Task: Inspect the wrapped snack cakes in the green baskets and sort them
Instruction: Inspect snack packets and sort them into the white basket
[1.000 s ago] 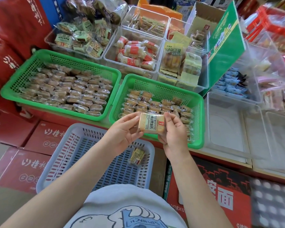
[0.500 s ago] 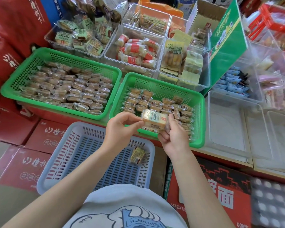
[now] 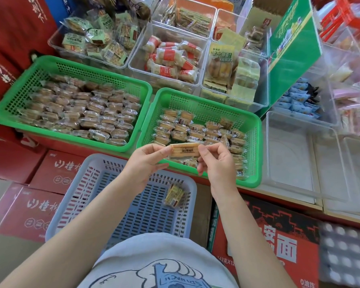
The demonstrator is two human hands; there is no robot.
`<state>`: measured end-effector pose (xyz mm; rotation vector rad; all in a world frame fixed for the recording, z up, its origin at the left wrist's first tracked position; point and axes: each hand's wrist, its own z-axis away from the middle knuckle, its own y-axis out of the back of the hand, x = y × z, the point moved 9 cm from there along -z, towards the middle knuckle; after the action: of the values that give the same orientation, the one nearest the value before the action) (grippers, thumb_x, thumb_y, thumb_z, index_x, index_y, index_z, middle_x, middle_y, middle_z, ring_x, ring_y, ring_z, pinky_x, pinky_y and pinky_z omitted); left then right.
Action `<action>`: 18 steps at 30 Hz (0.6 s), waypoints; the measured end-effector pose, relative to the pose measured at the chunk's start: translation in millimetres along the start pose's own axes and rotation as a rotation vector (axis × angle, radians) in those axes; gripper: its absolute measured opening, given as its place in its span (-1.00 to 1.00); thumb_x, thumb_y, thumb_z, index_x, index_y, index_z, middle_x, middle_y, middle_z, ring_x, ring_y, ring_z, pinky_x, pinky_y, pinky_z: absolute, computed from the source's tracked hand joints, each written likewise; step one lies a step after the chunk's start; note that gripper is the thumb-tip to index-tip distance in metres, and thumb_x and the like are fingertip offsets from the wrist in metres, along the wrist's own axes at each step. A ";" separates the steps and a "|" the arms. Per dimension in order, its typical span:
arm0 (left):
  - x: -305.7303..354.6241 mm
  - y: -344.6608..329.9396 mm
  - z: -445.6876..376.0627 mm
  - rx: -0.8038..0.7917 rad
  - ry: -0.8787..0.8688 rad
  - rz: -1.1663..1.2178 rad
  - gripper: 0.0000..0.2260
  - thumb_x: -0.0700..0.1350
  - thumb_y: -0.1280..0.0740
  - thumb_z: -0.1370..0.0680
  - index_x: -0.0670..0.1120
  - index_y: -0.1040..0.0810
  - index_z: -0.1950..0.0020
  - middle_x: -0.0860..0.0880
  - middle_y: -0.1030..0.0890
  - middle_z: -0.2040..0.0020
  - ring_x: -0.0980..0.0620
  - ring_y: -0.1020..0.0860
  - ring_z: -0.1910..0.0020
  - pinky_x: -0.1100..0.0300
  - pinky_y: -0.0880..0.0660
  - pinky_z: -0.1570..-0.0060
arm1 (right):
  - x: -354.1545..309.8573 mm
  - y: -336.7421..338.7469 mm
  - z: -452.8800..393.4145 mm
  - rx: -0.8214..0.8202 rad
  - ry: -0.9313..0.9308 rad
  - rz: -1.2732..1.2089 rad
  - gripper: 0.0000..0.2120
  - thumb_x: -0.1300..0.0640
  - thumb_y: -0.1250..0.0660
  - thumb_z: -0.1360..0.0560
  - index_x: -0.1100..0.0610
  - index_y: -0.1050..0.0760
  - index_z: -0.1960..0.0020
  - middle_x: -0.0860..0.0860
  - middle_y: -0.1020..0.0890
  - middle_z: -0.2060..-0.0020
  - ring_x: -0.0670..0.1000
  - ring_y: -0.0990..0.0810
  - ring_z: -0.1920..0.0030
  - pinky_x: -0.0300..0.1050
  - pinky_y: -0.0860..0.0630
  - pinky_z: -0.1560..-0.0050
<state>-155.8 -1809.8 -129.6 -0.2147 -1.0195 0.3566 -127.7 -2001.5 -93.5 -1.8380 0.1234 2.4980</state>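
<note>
snack cake (image 3: 185, 150) held edge-up over near rim of right green basket (image 3: 256, 129) | left hand (image 3: 146, 161) pinches its left end, right hand (image 3: 216, 161) pinches the right | lone cake (image 3: 174, 195) sits in blue basket (image 3: 71, 196) below | left green basket (image 3: 50, 65) packed full

This is a shop, likely a small grocery or snack store. Clear plastic bins (image 3: 166, 65) hold wrapped snacks sorted by kind, and two green baskets (image 3: 75, 65) are filled with wrapped cakes. Red printed shipping cartons (image 3: 40, 206) are stacked below the display, and an egg tray (image 3: 345, 252) sits at lower right.
</note>
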 end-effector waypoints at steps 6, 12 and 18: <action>-11.2 4.4 -19.0 -0.038 0.038 0.130 -0.85 -0.13 -0.39 -0.51 -0.12 -0.44 0.15 -0.21 -0.65 -0.11 -0.12 -0.65 -0.16 -0.08 -0.60 -0.17 | 13.6 -7.5 -18.1 -0.072 -0.035 0.309 -0.81 0.00 -0.38 -0.57 0.13 -0.55 0.08 0.20 -0.55 0.10 -0.01 -0.49 0.15 -0.07 -0.47 0.12; -18.2 13.2 -45.0 -0.015 0.071 0.114 -0.90 -0.16 -0.38 -0.55 -0.18 -0.51 0.07 -0.21 -0.66 -0.10 -0.13 -0.65 -0.14 0.05 -0.65 -0.02 | 46.8 -28.9 -34.4 -0.321 -0.324 0.125 -0.83 0.14 -0.37 -0.59 0.08 -0.45 -0.15 0.11 -0.59 -0.06 0.05 -0.62 0.04 0.08 -0.58 -0.08; 0.1 32.6 -75.3 0.085 -0.204 -0.946 -0.78 -0.10 -0.26 -0.68 -0.06 -0.58 -0.28 0.04 -0.61 -0.22 0.08 -0.56 -0.08 0.10 -0.46 -0.19 | 61.2 -0.8 -76.9 0.007 -0.326 0.252 -0.81 -0.04 -0.41 -0.54 -0.01 -0.49 -0.08 0.01 -0.62 -0.06 0.06 -0.62 -0.03 0.10 -0.62 -0.08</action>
<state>-97.1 -1780.4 -178.9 0.3906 -1.1886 -0.4478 -72.7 -2008.4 -174.7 -1.4645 0.3711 2.9212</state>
